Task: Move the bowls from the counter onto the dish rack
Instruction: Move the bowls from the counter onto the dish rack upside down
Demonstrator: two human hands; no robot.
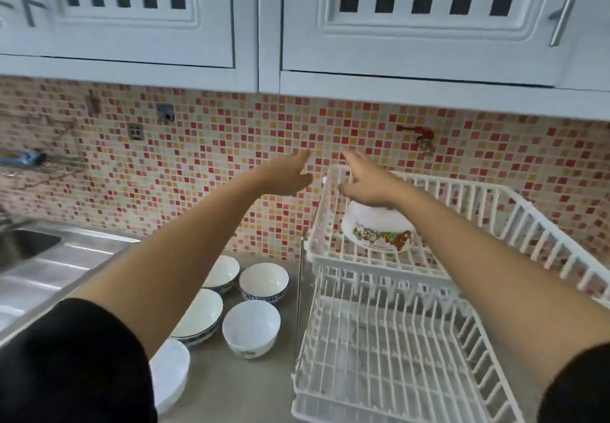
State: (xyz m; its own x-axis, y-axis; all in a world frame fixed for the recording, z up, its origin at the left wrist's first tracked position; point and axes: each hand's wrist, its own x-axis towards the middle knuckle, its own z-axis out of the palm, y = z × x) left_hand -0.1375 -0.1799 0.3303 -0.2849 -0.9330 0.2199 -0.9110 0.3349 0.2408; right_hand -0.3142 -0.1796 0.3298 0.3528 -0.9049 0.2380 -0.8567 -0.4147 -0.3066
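Right hand hovers empty just above racked bowl.

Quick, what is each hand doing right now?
Left hand: open, holding nothing.
Right hand: open, above the upside-down bowl, holding nothing.

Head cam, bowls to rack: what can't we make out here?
- Bowl count on the counter: the left arm covers part of the group; the nearest bowl is half hidden by the sleeve.
- Top of the upturned bowl in the rack: right hand covers it; contact unclear.
- Left hand: blurred.
- Rack's right side: cut by the frame edge.
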